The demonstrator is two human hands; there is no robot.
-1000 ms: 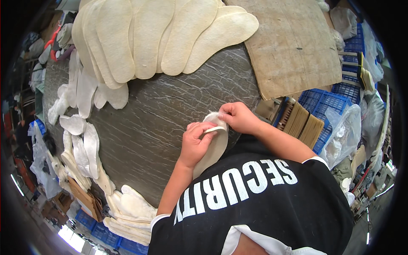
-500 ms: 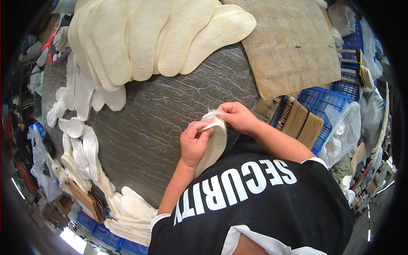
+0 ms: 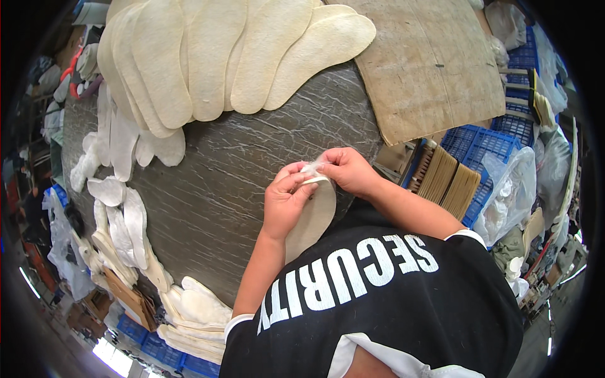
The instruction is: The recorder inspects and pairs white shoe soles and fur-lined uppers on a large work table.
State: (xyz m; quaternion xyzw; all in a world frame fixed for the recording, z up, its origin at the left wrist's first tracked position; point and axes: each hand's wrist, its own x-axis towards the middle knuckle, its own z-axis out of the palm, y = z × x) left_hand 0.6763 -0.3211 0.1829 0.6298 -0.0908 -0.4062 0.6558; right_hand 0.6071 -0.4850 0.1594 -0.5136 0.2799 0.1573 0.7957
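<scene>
My left hand (image 3: 285, 201) and my right hand (image 3: 345, 171) both pinch the top end of a cream shoe insole (image 3: 313, 215) held upright near the edge of the dark grey table (image 3: 214, 183). A thin translucent film (image 3: 313, 165) lifts off the insole's tip between the fingers of both hands. The insole's lower part hangs down toward my black shirt.
Several large cream insoles (image 3: 214, 57) fan out at the table's far side. Smaller white pieces (image 3: 120, 214) line the left edge, with more stacked (image 3: 189, 315) at the near left. A brown board (image 3: 435, 63) lies at the right, beside blue crates (image 3: 485, 151) holding tan pieces.
Both hands stay on the insole and have shifted slightly. The thin film at the tip stands out a little more from the insole.
</scene>
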